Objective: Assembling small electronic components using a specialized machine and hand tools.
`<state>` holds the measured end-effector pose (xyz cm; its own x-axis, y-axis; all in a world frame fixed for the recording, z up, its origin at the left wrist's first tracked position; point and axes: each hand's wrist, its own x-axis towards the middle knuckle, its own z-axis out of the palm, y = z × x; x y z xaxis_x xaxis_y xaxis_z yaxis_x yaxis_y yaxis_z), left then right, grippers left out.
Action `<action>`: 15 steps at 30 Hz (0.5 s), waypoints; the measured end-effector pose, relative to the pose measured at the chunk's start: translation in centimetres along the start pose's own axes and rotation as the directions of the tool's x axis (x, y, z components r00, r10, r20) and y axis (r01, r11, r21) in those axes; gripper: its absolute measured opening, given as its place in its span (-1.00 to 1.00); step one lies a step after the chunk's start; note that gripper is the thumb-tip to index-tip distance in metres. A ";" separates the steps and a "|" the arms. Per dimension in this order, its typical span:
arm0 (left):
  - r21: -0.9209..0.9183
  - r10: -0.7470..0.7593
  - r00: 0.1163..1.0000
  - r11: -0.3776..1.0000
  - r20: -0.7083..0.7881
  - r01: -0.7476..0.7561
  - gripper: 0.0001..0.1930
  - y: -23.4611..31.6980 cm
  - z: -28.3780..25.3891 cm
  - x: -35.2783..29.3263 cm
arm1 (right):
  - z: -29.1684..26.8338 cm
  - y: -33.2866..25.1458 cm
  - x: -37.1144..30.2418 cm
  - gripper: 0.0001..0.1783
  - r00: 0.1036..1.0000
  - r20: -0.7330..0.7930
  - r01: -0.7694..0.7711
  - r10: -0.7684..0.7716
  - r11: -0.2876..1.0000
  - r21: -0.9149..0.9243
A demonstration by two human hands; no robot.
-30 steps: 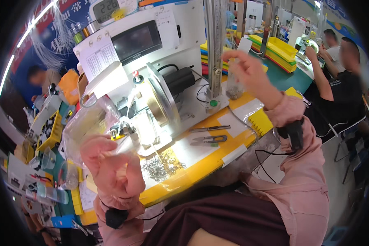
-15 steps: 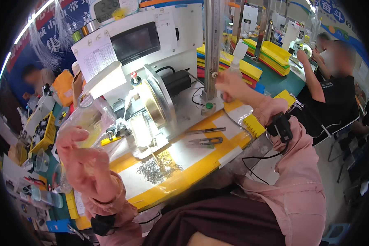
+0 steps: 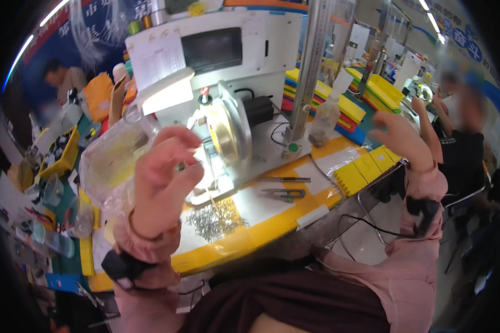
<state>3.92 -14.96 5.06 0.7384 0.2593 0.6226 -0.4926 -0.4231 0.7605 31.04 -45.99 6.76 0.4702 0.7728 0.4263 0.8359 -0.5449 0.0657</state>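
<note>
My left hand (image 3: pixel 164 186) is raised in front of the lit machine, with thumb and fingers bent but apart. No object shows between them. Behind it stands a gold-rimmed wheel (image 3: pixel 221 130) on the machine. Below the wheel, a pile of small, thin metal pieces (image 3: pixel 214 222) lies on the white and yellow bench top. My right hand (image 3: pixel 403 139) hovers over the right end of the bench, fingers loosely stretched and apart, holding nothing visible. Beneath it are yellow toothed plastic strips (image 3: pixel 366 171). A clear squeeze bottle (image 3: pixel 325 119) stands to its left.
Thread snips (image 3: pixel 283 193) and a slim metal tool (image 3: pixel 285 179) lie on the bench. A clear plastic bag (image 3: pixel 114 166) sits left of the machine. An upright metal post (image 3: pixel 307 72) rises beside a green button (image 3: pixel 293 147). A co-worker (image 3: pixel 464 150) sits at the right.
My left hand has moved right and up, toward the machine's wheel. My right hand has left the metal post and swung right, past the bottle. The view has shifted slightly.
</note>
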 end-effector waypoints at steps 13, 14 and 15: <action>0.055 0.091 0.988 0.994 0.127 -0.099 -0.93 1.6 0.8 1.9 | -0.7 -19.5 6.4 -0.95 0.934 0.034 0.026 -0.357 0.161 0.987; 0.077 0.107 0.978 0.989 0.177 -0.122 -0.90 1.7 0.8 2.1 | -0.7 -19.6 6.4 -0.97 0.936 0.025 0.017 -0.352 0.116 0.993; 0.078 0.123 0.975 0.987 0.184 -0.139 -0.90 1.7 0.8 2.0 | -0.7 -19.6 6.3 -0.97 0.939 0.013 0.031 -0.345 0.122 0.992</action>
<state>4.93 -15.90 7.40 0.7446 0.0410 0.6663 -0.5529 -0.5213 0.6500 17.39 -30.65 8.75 0.1566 0.9175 0.3656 0.3971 0.2805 -0.8739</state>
